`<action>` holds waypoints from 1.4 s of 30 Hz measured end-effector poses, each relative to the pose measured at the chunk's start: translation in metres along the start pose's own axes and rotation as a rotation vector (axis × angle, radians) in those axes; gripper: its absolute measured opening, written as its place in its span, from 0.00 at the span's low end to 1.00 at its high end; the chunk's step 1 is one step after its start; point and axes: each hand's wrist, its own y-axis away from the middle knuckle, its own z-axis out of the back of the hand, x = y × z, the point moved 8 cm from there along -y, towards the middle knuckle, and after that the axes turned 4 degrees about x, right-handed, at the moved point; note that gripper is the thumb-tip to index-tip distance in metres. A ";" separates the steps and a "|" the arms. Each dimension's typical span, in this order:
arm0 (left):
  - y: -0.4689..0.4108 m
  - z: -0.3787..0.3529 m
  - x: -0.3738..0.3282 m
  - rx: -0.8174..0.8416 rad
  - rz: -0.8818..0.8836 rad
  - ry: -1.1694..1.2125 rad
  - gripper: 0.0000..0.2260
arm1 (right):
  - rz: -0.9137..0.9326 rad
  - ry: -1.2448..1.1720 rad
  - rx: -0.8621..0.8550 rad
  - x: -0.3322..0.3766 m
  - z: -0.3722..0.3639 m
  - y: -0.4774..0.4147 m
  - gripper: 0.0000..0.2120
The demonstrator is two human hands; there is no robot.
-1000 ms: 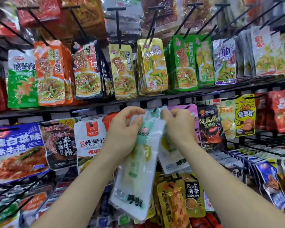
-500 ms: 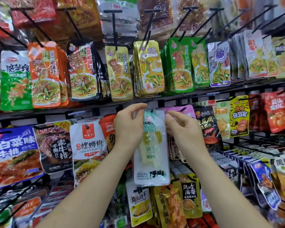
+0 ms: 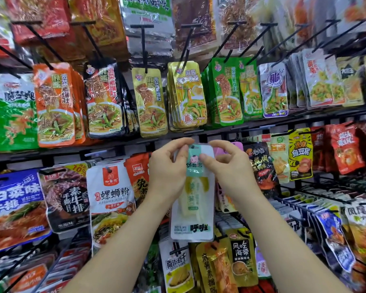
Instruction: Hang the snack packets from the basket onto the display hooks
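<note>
A white snack packet with a teal top band and a pale yellow content window hangs upright in the middle of the display wall. My left hand pinches its upper left edge between thumb and fingers. My right hand pinches its top right, thumb lying across the teal band. The packet's hang hole sits level with the middle row's rail; the hook there is hidden behind the packet and my fingers. The basket is out of view.
Black hooks jut out of the wall in rows, most loaded with packets. A white-and-red packet hangs just left of my hands, a black packet just right. Yellow packets hang below.
The packet went from tilted and low to upright and level with the middle rail. Both hands rose with it and now pinch its top corners closer together.
</note>
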 end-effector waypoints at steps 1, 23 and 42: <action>-0.001 -0.001 -0.001 0.000 -0.012 -0.020 0.10 | 0.028 -0.006 -0.009 0.002 -0.001 0.000 0.16; 0.015 -0.008 0.027 0.290 -0.015 -0.964 0.29 | 0.221 0.950 0.022 0.009 -0.019 -0.029 0.14; 0.007 -0.036 0.058 0.458 0.003 -1.335 0.37 | 0.040 1.159 0.324 -0.033 -0.040 -0.026 0.21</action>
